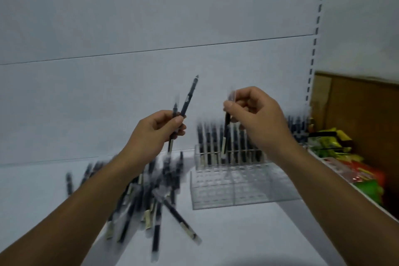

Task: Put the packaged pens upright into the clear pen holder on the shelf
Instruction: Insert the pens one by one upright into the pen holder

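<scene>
My left hand [156, 134] grips two dark packaged pens [187, 98] that point up and to the right, above the shelf. My right hand [257, 116] pinches one packaged pen [226, 134] by its top end; it hangs nearly upright over the back rows of the clear pen holder [239, 188]. Several dark pens [216, 142] stand upright in the holder's rear slots, while its front grid of slots shows no pens. A loose pile of packaged pens [155, 198] lies on the white shelf [248, 235] below my left forearm. The picture is motion-blurred.
A white back panel rises behind the shelf, with a slotted upright [314, 49] at its right edge. Colourful packets [354, 170] lie in the neighbouring bay to the right, past the shelf's edge, in front of a brown board [356, 110].
</scene>
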`<state>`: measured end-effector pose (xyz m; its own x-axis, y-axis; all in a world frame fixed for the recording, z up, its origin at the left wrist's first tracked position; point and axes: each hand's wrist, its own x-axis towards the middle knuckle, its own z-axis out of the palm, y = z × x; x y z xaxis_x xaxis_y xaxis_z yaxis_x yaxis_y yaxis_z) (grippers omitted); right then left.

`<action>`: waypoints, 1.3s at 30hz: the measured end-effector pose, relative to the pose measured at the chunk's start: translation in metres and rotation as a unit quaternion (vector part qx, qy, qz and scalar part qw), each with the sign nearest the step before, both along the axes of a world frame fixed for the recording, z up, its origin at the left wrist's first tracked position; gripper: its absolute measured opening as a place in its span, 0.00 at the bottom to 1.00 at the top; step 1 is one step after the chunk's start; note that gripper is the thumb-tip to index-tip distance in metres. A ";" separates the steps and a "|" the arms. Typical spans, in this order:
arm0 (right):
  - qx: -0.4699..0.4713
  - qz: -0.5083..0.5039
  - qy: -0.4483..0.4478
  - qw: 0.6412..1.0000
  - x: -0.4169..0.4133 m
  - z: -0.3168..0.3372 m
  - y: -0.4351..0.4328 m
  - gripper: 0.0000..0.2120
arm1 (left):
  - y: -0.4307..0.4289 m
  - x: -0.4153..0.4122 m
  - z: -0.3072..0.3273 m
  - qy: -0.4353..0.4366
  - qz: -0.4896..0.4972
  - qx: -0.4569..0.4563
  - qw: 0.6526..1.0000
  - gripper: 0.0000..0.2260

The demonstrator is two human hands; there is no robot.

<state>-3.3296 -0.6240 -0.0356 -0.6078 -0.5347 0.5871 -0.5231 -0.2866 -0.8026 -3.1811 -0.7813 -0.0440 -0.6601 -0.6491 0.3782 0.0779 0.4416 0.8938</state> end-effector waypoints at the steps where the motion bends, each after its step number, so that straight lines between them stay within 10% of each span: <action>1: -0.007 -0.021 -0.002 1.000 -0.013 0.001 0.011 0.04 | 0.008 -0.013 -0.002 0.007 -0.012 0.004 1.000 0.08; 10: -0.045 -0.162 0.000 0.986 -0.104 -0.009 0.070 0.04 | 0.077 -0.107 -0.022 0.075 -0.078 0.023 0.994 0.04; 39: 0.071 -0.168 0.075 0.980 -0.111 -0.039 0.027 0.06 | 0.079 -0.116 -0.042 0.096 -0.082 0.048 0.991 0.04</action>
<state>-3.4405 -0.5965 -0.0750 -0.6755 -0.4021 0.6181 -0.6845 0.0303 -0.7284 -3.2974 -0.7022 -0.0860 -0.6818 -0.5772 0.4494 0.3150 0.3228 0.8925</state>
